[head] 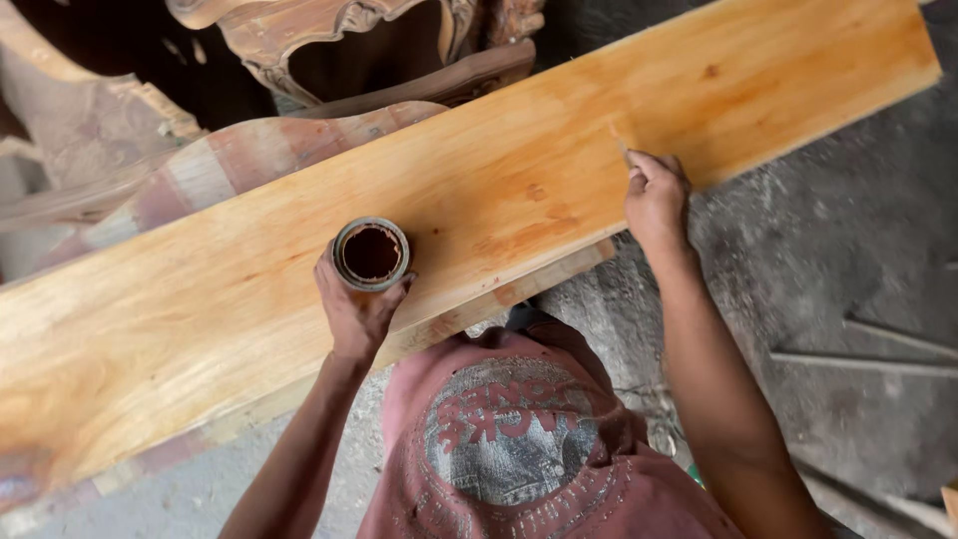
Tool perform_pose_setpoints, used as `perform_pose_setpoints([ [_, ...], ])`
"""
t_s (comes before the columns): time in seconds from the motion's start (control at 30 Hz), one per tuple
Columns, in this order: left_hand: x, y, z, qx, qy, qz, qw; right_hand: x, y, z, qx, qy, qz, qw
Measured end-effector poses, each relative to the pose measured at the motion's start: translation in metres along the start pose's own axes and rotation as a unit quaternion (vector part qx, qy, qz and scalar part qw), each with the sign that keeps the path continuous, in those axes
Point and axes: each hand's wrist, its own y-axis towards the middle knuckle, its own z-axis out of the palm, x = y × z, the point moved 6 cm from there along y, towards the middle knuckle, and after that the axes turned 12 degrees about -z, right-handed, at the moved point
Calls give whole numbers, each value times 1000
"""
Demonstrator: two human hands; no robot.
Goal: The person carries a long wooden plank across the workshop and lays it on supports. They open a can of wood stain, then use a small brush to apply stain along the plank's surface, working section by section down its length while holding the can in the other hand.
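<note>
Over plank: left hand grips tin; right hand apart.

Can in left hand, over plank. Right hand further right, on plank. Carved wood behind plank.

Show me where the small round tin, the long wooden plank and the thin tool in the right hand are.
small round tin (371, 254), head view, on the dark reddish contents inside its rim.
long wooden plank (499, 190), head view, on its bare top face, mid-length.
thin tool (620, 145), head view, on the tip protruding above the right hand (656, 197).
</note>
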Motion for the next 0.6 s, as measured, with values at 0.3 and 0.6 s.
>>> perform_pose_setpoints([
  [0.3,-43,43,73,-110,14,-63,992,-47,78,19,65,50,-121,989],
  [0.6,-43,48,78,-110,81,-84,987,2,100,65,87,114,-221,965],
])
